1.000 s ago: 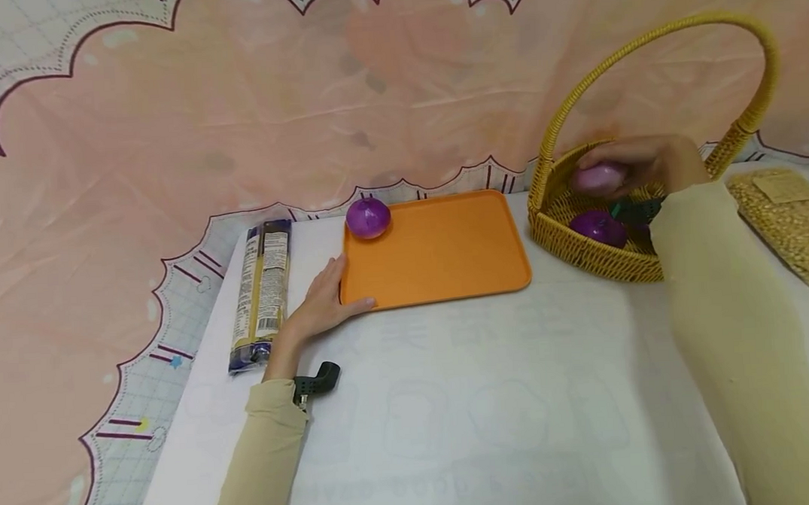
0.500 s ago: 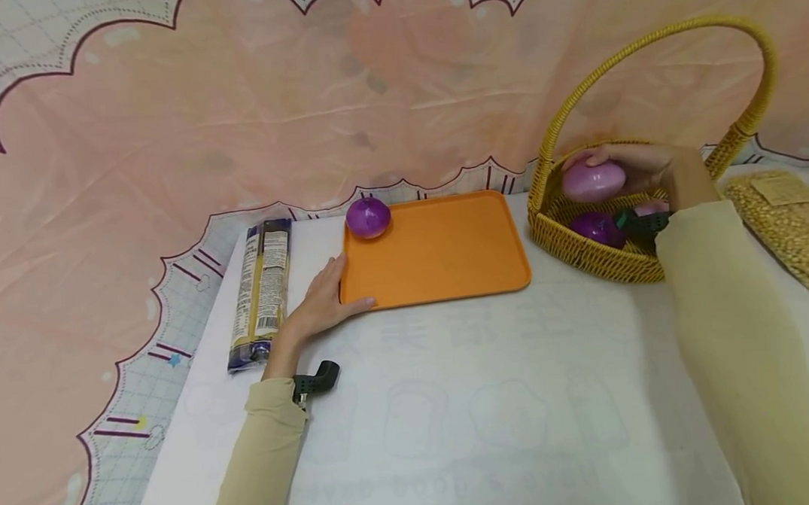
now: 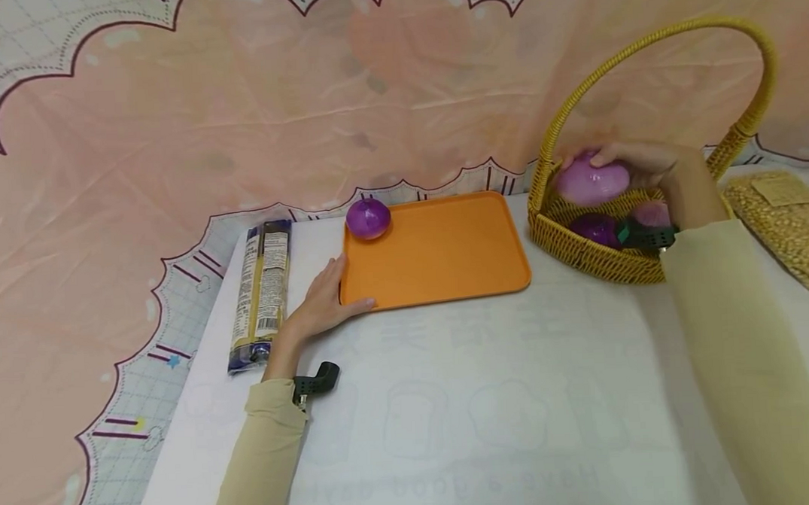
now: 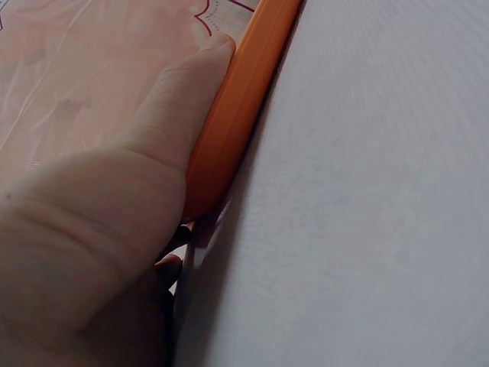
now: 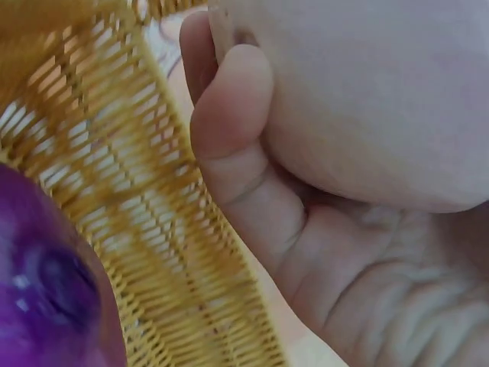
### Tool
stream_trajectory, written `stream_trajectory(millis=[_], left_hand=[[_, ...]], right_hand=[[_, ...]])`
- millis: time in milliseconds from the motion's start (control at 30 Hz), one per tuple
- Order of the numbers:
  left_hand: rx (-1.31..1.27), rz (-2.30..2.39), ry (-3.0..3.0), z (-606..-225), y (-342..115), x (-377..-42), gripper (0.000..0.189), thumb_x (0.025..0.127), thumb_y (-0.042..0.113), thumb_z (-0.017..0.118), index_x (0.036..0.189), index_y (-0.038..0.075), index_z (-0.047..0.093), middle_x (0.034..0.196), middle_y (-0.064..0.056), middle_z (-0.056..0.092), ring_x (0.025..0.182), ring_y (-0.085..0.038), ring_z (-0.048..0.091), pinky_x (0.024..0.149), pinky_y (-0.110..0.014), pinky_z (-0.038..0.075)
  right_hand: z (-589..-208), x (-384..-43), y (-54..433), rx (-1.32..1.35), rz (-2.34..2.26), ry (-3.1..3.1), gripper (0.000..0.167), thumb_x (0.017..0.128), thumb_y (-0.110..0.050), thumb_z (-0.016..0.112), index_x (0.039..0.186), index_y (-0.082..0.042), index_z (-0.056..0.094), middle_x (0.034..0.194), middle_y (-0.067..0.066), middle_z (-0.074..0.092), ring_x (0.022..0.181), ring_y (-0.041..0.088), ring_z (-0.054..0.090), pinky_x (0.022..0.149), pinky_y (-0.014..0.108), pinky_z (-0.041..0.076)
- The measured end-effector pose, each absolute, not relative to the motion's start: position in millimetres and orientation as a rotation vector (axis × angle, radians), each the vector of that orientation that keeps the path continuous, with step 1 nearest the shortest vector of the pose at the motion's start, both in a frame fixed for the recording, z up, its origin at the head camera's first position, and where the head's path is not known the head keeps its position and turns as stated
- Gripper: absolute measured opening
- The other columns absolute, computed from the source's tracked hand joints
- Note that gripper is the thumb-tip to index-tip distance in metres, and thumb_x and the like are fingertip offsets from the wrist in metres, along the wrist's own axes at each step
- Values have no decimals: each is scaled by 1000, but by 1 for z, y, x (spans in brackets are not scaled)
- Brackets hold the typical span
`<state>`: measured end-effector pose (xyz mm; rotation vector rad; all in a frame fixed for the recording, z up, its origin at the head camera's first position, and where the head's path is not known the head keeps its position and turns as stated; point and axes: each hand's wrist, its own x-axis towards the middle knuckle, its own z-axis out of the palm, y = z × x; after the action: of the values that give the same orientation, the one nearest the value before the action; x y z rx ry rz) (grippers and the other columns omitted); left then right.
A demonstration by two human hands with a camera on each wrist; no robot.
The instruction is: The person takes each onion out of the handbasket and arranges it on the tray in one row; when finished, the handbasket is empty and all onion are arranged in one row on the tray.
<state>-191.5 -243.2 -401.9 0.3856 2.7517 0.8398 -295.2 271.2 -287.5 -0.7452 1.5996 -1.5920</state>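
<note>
My right hand point(image 3: 647, 163) grips a pale purple, smooth oval thing point(image 3: 593, 182) just above the basket. A small dimple shows at its end in the right wrist view; its kind is unclear. Inside the yellow wicker basket point(image 3: 570, 251) lie a dark purple, onion-like ball point(image 5: 46, 283) and a pinkish thing point(image 3: 650, 214), partly hidden by my wrist and its camera. My left hand point(image 3: 320, 303) rests against the near left corner of the orange tray point(image 3: 445, 251), its fingers spread and the thumb along the front rim. A purple onion-like ball point(image 3: 368, 219) sits in the tray's far left corner.
A long plastic packet point(image 3: 262, 292) with a barcode lies left of the tray, beside my left hand. Right of the basket is a bag of tan grains or beans point(image 3: 786, 224). The basket's tall arched handle point(image 3: 727, 21) rises over my right hand. A patterned pink cloth point(image 3: 303, 106) covers the back.
My right hand, holding the pale purple thing, has shifted slightly, uncovering more of it and the pinkish thing in the basket. The left hand and the tray stay put.
</note>
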Motion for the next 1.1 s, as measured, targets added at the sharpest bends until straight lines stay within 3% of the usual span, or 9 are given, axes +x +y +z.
stream_trajectory(millis=[133,267,400,567,800,1100], left_hand=[[387,848,2752,-402,-243,-192,106,86,51,67,156,6,2,165,-15,4,153,-33,0,124,-52,5],[389,850,2749,-402,-243,-192,106,86,50,67,156,5,3,165,-15,4,153,-33,0,124,-52,5],[387,838,2754,-402,-243,-192,106,85,51,67,156,6,3,165,-15,4,153,-33,0,124,-52,4],[376,833,2753,-401,-243,-192,106,86,51,67,156,6,2,165,-15,3,153,-33,-1,124,-53,5],[369,844,2749,-402,-241,-191,105,86,50,67,156,6,2,165,-15,4,153,-32,0,124,-52,5],[367,843,2754,-402,-241,-191,106,85,51,68,157,6,3,165,-15,4,153,-33,0,124,-52,5]], right_hand=[[-284,-290,266,-870,-1488,1602,44,100,-9,26,124,-18,62,129,-2,62,101,14,66,76,27,60],[-285,-285,260,-1089,-1508,1426,53,94,1,18,128,-11,57,136,8,59,113,20,62,83,29,59],[-289,-278,251,-1201,-1593,1242,48,90,3,25,127,-4,55,139,15,55,122,27,57,90,32,58],[-290,-265,235,-1314,-1606,1324,45,91,4,32,128,-3,55,138,14,57,124,28,55,93,32,56],[-291,-237,207,-969,-1427,1915,36,101,-6,45,133,-13,58,131,-2,60,108,21,60,82,31,59],[-294,-213,157,-498,-1607,2188,35,97,-26,59,132,-21,58,138,5,46,116,27,49,84,26,56]])
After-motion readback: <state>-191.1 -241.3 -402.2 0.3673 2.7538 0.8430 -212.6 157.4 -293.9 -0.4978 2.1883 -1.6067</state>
